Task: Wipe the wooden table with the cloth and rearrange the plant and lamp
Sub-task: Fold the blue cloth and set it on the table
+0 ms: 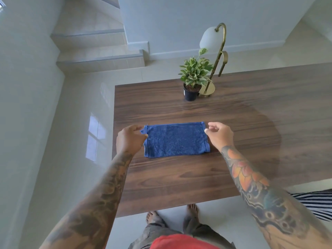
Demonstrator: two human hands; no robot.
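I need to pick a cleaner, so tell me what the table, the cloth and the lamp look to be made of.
Table: dark wood or wood-look laminate, judging by the streaky grain; smooth, slight sheen.
Cloth: blue terry towelling, judging by the looped nap and stitched hems.
Lamp: polished brass-coloured metal stem and base; matte white shade, glass or plastic, cannot tell.

plant [194,72] and lamp [213,56] crowd far edge, table [233,123] elsewhere open

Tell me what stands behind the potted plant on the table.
Behind the potted plant stands a brass lamp with a white shade, its round base on the wooden table. The leaves cover part of the base and lower stem.
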